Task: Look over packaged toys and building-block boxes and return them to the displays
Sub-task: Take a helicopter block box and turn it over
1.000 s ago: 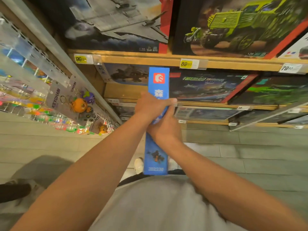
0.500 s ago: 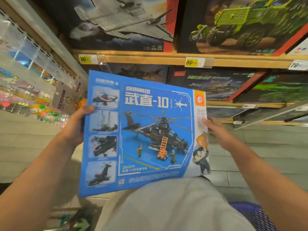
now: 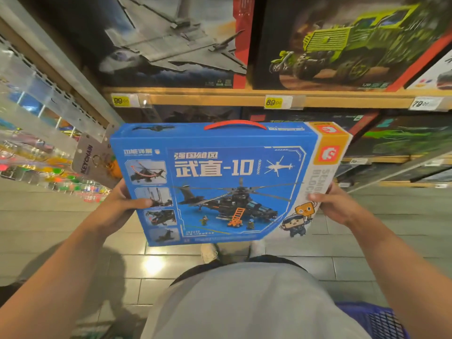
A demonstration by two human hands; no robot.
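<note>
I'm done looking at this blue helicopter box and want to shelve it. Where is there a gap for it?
No gap shows. The top shelf is packed: jet box against truck box. The rows below look full too. Left, the keychain rack crowds the blue helicopter box.

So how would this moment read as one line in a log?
stage: inspecting | item: blue helicopter box front up | left hand: grips left edge | right hand: grips right edge | shelf: ahead

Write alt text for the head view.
Both hands, left hand and right hand, hold a blue helicopter building-block box front-up by its side edges before wooden shelves of boxed sets with yellow price tags. Keychains hang at left.
</note>
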